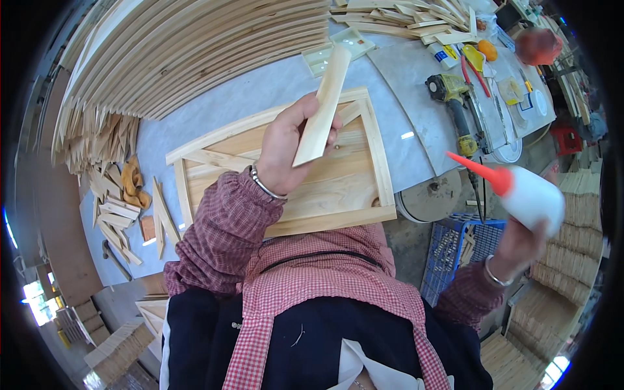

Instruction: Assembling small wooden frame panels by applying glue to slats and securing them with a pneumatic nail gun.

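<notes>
My left hand (281, 146) grips slat (323, 107), raised over framed panel (331, 185) on table (156, 140). My right hand (521, 247) clasps white bottle (536, 200), tilted, red nozzle (484, 173) pointing left, near blue crate (444, 250).

The rounded white plastic squeeze bottle (536, 198) is topped by a bright red tapered nozzle (484, 171). Pale cream is shown by the slant-ended wooden strip (324, 110); the framed wooden panel (341, 179) is toned honey-yellow, streaked with grain. The gathered cloth sleeve (224, 224) is checked in dusky purple, the cloth apron (331, 276) in red-and-white gingham.
</notes>
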### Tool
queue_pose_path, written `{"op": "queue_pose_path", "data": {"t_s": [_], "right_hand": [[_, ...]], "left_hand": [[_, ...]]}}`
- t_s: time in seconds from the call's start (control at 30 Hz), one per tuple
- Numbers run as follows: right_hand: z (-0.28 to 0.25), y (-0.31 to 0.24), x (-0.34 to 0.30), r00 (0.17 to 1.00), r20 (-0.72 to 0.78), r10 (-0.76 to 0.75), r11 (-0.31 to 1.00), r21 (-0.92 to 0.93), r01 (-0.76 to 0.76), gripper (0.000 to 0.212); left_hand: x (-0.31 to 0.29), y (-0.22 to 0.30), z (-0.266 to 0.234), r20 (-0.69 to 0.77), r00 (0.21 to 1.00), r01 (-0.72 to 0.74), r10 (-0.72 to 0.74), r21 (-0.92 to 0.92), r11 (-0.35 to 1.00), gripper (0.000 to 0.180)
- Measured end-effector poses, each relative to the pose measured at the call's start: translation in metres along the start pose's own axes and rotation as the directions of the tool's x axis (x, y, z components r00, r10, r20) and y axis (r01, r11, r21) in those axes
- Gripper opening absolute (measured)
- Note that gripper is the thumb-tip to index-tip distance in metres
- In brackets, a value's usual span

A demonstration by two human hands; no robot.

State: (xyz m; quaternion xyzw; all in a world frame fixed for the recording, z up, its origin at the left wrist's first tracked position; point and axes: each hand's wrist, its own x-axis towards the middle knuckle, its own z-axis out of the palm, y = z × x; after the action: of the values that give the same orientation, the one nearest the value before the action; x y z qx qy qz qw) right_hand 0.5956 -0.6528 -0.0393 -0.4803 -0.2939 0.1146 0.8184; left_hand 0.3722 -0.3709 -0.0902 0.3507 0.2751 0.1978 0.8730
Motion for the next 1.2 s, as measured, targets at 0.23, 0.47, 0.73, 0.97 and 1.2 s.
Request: {"op": "queue_pose_path", "data": {"t_s": [0.23, 0.47, 0.73, 0.97, 1.2], "right_hand": [[0.044, -0.002, -0.001, 0.971, 0.078, -0.228, 0.833, -0.500, 0.236, 0.067], [0.082, 0.029, -0.026, 0.999, 0.004, 0.039, 0.972, -0.233, -0.036, 0.072], [0.099, 0.042, -0.040, 0.989, 0.087, 0.118, 0.963, -0.253, -0.092, 0.073], [0.104, 0.040, -0.044, 0.989, 0.097, 0.114, 0.965, -0.248, -0.087, 0.077], [0.106, 0.042, -0.045, 0.985, 0.139, 0.105, 0.970, -0.234, -0.071, 0.078]], "left_hand": [[-0.006, -0.018, -0.002, 0.138, 0.988, -0.032, 0.071, -0.268, 0.963, 0.029], [-0.007, -0.018, 0.007, 0.086, 0.995, -0.019, 0.045, -0.286, 0.958, 0.029], [-0.011, -0.017, 0.008, 0.069, 0.995, -0.050, 0.078, -0.334, 0.941, 0.032], [-0.011, -0.017, 0.005, 0.054, 0.997, -0.028, 0.050, -0.357, 0.934, 0.030], [-0.012, -0.016, 0.007, 0.049, 0.998, -0.012, 0.032, -0.363, 0.932, 0.030]]}}
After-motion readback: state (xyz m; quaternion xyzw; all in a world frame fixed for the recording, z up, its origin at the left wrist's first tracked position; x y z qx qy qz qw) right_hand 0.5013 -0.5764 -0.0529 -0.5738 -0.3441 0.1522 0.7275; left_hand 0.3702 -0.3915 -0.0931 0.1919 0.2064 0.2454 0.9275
